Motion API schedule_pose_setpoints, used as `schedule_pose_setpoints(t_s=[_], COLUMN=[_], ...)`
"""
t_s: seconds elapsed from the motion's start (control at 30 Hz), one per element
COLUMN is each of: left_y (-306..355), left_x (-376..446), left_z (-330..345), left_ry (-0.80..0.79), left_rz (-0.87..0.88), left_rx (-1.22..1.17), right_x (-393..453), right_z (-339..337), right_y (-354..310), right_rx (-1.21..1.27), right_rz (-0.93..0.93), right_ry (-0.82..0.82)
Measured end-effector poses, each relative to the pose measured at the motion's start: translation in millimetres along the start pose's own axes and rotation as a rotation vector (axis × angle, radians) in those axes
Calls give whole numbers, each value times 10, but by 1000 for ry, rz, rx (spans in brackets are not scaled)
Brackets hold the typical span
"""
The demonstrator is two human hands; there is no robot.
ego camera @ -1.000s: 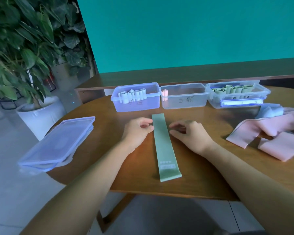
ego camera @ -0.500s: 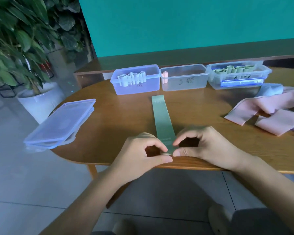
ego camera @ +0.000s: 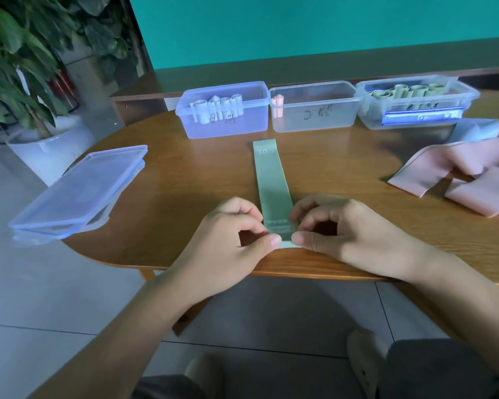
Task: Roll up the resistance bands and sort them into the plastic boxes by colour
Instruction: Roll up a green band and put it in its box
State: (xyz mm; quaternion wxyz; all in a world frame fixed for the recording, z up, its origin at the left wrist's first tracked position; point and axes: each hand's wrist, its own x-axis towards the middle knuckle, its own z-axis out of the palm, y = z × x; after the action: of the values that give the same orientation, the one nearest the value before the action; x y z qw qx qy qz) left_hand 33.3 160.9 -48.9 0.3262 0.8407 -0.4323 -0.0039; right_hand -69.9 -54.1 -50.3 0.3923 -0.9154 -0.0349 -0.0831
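Note:
A long green resistance band [ego camera: 270,180] lies flat on the wooden table [ego camera: 185,197], running away from me. My left hand [ego camera: 231,240] and my right hand [ego camera: 337,231] pinch its near end from either side, thumbs and fingertips on the band's edge by the table's front rim. At the back stand three plastic boxes: a bluish box [ego camera: 225,110] with pale rolls, a clear middle box [ego camera: 314,106] with one pink roll [ego camera: 277,101], and a right box [ego camera: 415,102] with green rolls.
Loose pink bands [ego camera: 455,180] lie in a heap at the right, with a pale blue band [ego camera: 476,129] behind them. Stacked box lids [ego camera: 81,188] overhang the table's left edge. A potted plant [ego camera: 20,67] stands on the floor at the far left.
Both hands came from the band's middle back to its near end and took hold of it. The view tilted down, so the boxes now sit higher in frame.

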Motion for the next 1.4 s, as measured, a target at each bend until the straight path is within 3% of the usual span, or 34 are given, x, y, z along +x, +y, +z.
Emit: schedule_pose_setpoints(t_s=[0.17,0.3,0.57,0.93,1.23,1.4], left_y=[4,-21,6,8,-14,-18], left_x=[69,110,90,18,27,11], left_z=[-35,-43,-47,-41,22,44], left_ry=[-64,-85,-127,-82,9,0], left_rz=[-81,-100,6,113,229,222], left_rx=[-22,-49,-107,62,137,107], right_x=[43,50,18,-62,-73,-23], right_z=[14,16,-14,7,77,65], right_y=[-38,-32,-4,51,-10,-27], right_rx=[-118,-66,1,-257,-418,-320], right_rz=[78,74,-90,-286,-342,-274], right_ry=[-14,16,-69,14,56,52])
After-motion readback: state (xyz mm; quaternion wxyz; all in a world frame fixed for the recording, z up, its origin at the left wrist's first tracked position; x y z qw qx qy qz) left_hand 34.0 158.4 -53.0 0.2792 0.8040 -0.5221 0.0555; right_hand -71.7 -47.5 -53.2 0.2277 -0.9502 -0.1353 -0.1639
